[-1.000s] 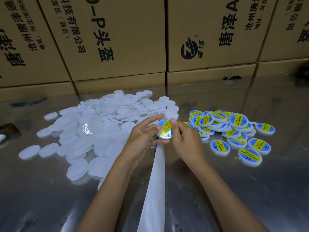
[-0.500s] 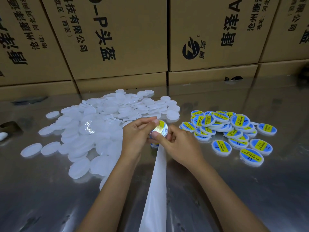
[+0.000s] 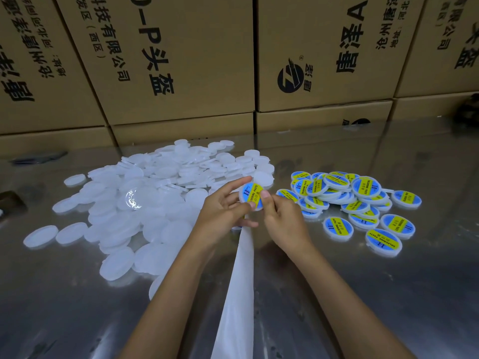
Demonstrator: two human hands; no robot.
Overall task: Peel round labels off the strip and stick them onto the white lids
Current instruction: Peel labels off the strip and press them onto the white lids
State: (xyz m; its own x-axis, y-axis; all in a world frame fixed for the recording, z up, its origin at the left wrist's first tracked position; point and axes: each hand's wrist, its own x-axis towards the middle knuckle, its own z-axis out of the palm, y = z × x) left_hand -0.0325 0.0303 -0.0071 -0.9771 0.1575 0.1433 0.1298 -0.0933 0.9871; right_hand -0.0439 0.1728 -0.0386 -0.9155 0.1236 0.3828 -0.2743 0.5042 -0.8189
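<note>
My left hand (image 3: 223,211) grips a white lid (image 3: 250,194) by its rim, holding it above the table; a round blue-and-yellow label covers its face. My right hand (image 3: 281,220) presses a fingertip on that label. The white backing strip (image 3: 239,281) hangs from under my hands toward the near edge, and its top end is hidden by them. A big heap of bare white lids (image 3: 155,198) lies to the left. Several labelled lids (image 3: 357,203) are piled to the right.
The shiny metal table (image 3: 388,294) reflects the room. Stacked brown cardboard boxes (image 3: 181,60) form a wall along its far edge. A dark object (image 3: 10,203) sits at the left edge.
The lid has turned from tilted away to facing me, label now fully visible. My right fingertip moved up onto the label's face; both hands stayed above the strip.
</note>
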